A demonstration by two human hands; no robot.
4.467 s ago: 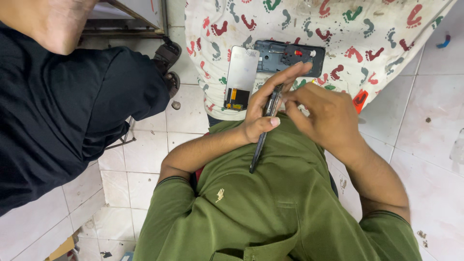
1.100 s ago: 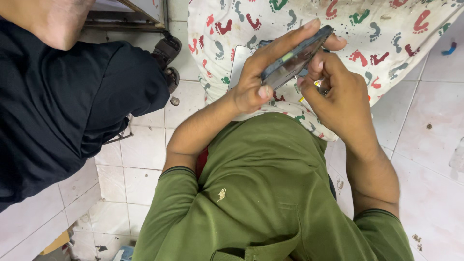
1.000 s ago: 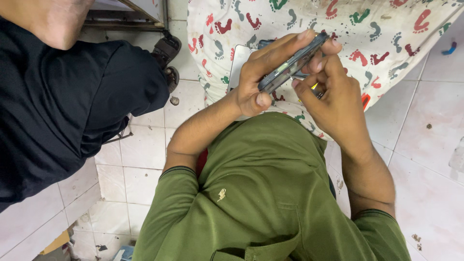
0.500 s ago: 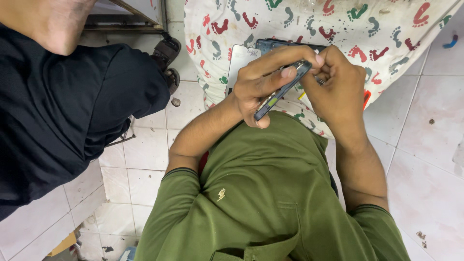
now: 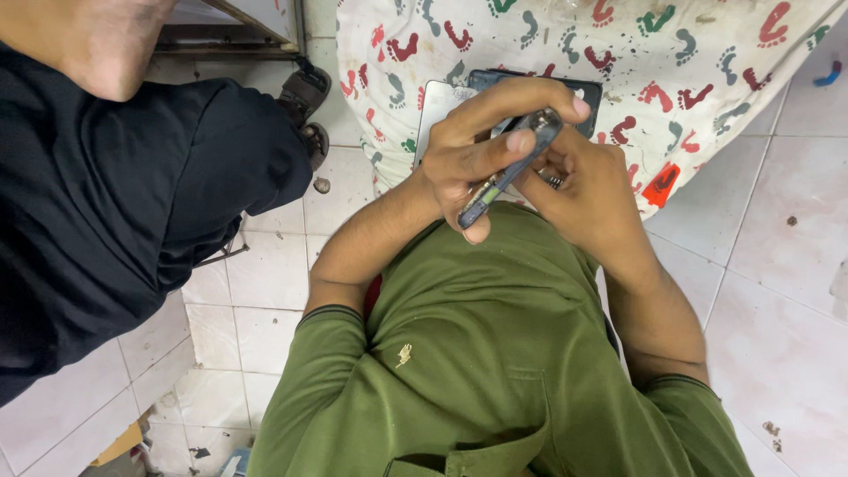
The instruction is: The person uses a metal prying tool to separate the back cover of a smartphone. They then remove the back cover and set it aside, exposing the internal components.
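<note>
My left hand (image 5: 481, 141) grips a thin dark phone frame (image 5: 508, 172) edge-on, thumb at its lower end and fingers over its top. My right hand (image 5: 587, 190) is curled against the frame's right side; a small metal piece shows at its fingertips, too hidden to name. Both hands hover over my green shirt, just in front of a white cloth (image 5: 707, 62) printed with coloured footprints. On the cloth behind the hands lie a silver phone panel (image 5: 435, 106) and a dark phone body (image 5: 583, 88), both partly hidden.
Another person in dark clothing (image 5: 115, 203) fills the left side, a sandalled foot (image 5: 309, 93) near the cloth's edge. White floor tiles (image 5: 777, 265) with specks of dirt lie to the right. A metal frame (image 5: 238, 26) stands at the top left.
I lifted the phone frame off the cloth and turned it edge-on between both hands. In the last second the hands drew it lower, toward my chest.
</note>
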